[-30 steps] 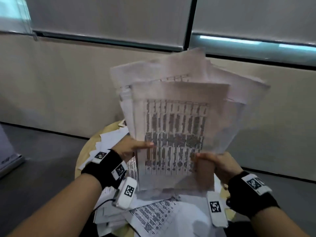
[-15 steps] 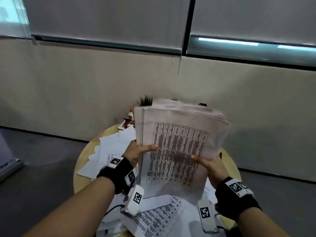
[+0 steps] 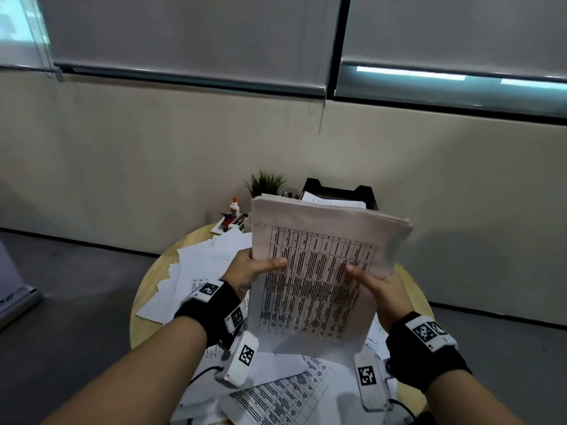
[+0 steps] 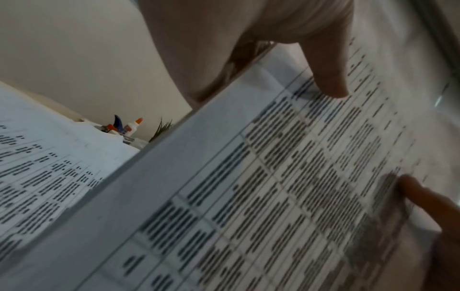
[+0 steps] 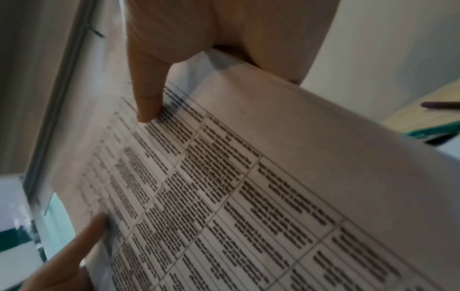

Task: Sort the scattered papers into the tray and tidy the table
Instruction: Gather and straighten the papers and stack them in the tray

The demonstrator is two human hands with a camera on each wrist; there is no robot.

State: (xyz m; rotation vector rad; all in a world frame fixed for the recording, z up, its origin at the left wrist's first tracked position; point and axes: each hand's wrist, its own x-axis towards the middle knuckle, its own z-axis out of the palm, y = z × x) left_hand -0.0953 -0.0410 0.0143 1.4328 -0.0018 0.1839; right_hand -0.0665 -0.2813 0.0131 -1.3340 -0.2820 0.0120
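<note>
Matt printed paper stack [image 3: 319, 271]; pale wood table [image 3: 144, 302]; black plastic tray [image 3: 365, 193].

Your round wooden table [image 3: 144, 305] stands near the wall. Loose printed sheets [image 3: 196, 271] cover its left and near parts, overlapping. At the far edge you have a black paper tray [image 3: 366, 193], a small green plant [image 3: 265, 182], a glue bottle [image 3: 234, 207] and other small items too blurred to name.
</note>
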